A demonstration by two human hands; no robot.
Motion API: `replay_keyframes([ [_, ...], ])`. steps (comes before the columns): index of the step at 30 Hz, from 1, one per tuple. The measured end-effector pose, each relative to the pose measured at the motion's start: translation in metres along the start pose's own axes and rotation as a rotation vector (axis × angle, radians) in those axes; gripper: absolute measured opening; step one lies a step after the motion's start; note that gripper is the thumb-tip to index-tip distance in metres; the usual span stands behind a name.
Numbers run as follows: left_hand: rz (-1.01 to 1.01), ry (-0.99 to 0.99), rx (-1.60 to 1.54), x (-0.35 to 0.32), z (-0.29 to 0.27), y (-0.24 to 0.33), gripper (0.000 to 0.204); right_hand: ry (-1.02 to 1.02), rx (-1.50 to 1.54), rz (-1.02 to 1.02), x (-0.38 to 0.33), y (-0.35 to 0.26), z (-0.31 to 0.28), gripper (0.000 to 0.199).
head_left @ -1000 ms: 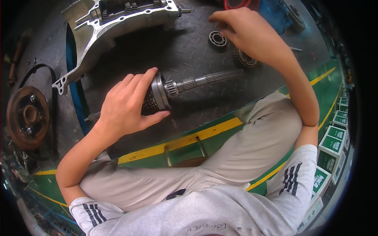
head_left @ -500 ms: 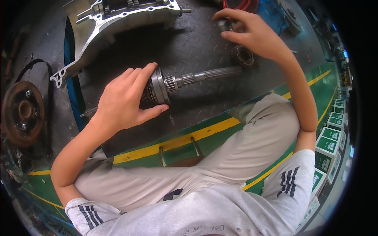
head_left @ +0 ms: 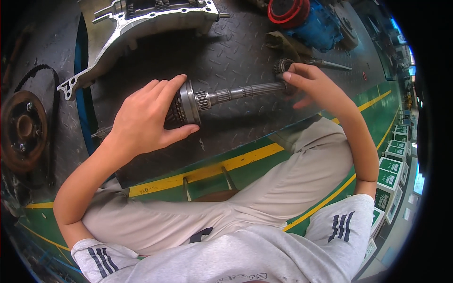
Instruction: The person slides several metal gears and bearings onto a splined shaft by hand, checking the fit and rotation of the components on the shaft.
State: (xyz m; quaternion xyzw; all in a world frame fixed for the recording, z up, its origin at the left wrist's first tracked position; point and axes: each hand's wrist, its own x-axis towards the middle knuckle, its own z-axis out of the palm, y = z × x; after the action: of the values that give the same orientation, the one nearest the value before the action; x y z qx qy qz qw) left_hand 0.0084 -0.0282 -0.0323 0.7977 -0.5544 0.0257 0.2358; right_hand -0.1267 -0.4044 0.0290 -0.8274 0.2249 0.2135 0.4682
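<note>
The splined shaft (head_left: 229, 95) is held across the tabletop (head_left: 245, 52), its thick geared end (head_left: 190, 104) clasped by the left hand (head_left: 148, 113), presumably for steadiness. Well apart, the right hand (head_left: 314, 87) is curled at the shaft's slender end; whether anything is gripped there cannot be told. Just beyond that end, a toothed gear (head_left: 283, 65) is seen.

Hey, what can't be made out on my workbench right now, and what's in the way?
In the head view:
Far tip of the shaft: hidden by the right hand and a blurred dark part; how they fit can't be told.
Toothed gear: partly behind that same hand.
Gear stack: its left side is covered by the left hand.
Silver housing: cut off by the picture's upper edge.
</note>
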Motion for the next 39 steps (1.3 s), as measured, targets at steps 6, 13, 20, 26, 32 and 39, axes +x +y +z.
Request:
replay_keyframes([
  [6,-0.038,-0.068,-0.015,-0.001,-0.001,0.000,0.095,-0.098,0.133,-0.020,-0.011,-0.019,0.018,0.045],
  [13,-0.036,-0.065,-0.014,-0.001,0.000,0.000,0.096,-0.201,-0.206,-0.440,0.026,-0.019,0.034,0.056],
  [20,-0.052,-0.083,-0.007,-0.001,-0.001,0.001,0.096,-0.164,-0.278,-0.561,0.036,-0.032,0.056,0.055],
  [26,-0.050,-0.064,-0.015,0.000,0.000,-0.002,0.095,-0.119,-0.448,-0.679,0.028,-0.031,0.064,0.060],
  [32,0.028,-0.050,0.034,-0.001,-0.002,0.004,0.095,-0.248,-0.595,-1.039,-0.017,-0.061,0.031,0.047],
  [39,0.029,-0.013,0.047,-0.001,0.001,0.003,0.096,0.058,-0.668,-0.815,-0.002,-0.040,0.046,0.059],
])
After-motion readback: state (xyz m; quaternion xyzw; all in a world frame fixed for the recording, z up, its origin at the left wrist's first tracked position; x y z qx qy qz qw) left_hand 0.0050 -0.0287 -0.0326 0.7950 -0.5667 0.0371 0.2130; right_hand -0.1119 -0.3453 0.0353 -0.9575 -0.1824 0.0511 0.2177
